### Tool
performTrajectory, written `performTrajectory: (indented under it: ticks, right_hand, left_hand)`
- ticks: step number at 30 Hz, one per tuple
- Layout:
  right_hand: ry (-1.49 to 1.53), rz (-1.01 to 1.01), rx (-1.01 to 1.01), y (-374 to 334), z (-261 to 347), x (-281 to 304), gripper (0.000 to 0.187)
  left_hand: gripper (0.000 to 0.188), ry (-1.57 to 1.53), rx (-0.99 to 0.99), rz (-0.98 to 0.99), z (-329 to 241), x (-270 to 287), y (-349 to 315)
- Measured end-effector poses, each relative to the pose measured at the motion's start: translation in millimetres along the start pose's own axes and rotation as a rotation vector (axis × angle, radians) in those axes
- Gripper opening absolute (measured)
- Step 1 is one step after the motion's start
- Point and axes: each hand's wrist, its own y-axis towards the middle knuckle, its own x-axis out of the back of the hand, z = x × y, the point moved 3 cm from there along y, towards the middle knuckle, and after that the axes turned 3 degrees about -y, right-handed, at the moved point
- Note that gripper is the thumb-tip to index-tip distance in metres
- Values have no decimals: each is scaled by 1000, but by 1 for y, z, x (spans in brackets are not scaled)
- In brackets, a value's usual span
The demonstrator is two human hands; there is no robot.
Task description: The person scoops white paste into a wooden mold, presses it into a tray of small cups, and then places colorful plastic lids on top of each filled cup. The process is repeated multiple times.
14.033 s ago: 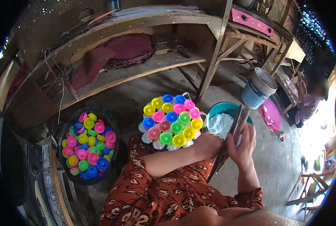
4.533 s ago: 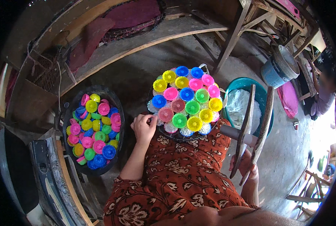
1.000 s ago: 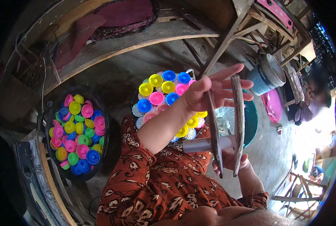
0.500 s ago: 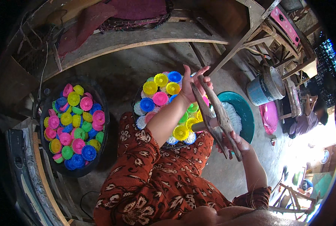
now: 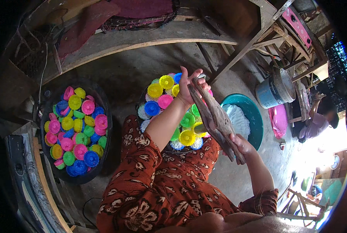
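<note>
Between my hands is a wooden hand press (image 5: 216, 116), two long weathered bars lying slantwise, nearly together. A metal cylinder sticks out from its left side, over the molds. My left hand (image 5: 189, 87) holds the upper ends, palm against the wood and thumb raised. Around the lower ends, my right hand (image 5: 242, 146) is closed. Below the press, in front of my knees, stands a round tray heaped with small fluted plastic molds (image 5: 165, 101) in yellow, blue, pink and green. Some carry white, noodle-like strands (image 5: 177, 145). The cylinder's lower opening is hidden from this view.
At the left, a dark oval tub (image 5: 103, 155) holds many colourful molds. A teal basin (image 5: 257, 128) with white dough (image 5: 237, 118) sits right of the press. Beyond are a blue bucket (image 5: 272, 91), a pink bag (image 5: 277, 120), a wooden bench (image 5: 142, 44) and another person (image 5: 315, 126).
The two wooden bars have come together, closing the gap between them. Both hands have moved slightly left. The other person's arm at the far right has shifted up.
</note>
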Motion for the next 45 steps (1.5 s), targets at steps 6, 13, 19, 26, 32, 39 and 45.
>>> performTrajectory:
  ticks: [6,13,19,26,32,39,45]
  right_hand:
    - [-77,-145,38,2,16,0,85]
    - [-81,-177,14,-18,16,1,78]
    - [-40,-185,92,-6,2,-12,70]
    - [-139,-279,123,-3,12,-5,68]
    - [-107,-243,85,-19,2,-9,67]
    - [-200,-249,182,4,-2,-21,69]
    - [-342,-412,329,3,13,-21,64]
  left_hand:
    - [69,-8,-4,43,-4,-1,12]
    - [66,-57,57,-1,16,6,7]
    - [66,6,9,-71,4,1,-4]
    - [67,11,-23,-42,2,-9,8]
    - [65,61,12,-125,15,-7,-7]
    - [69,119,-22,-17,-11,-14,-8]
    - [76,71,115,211,-17,-37,11]
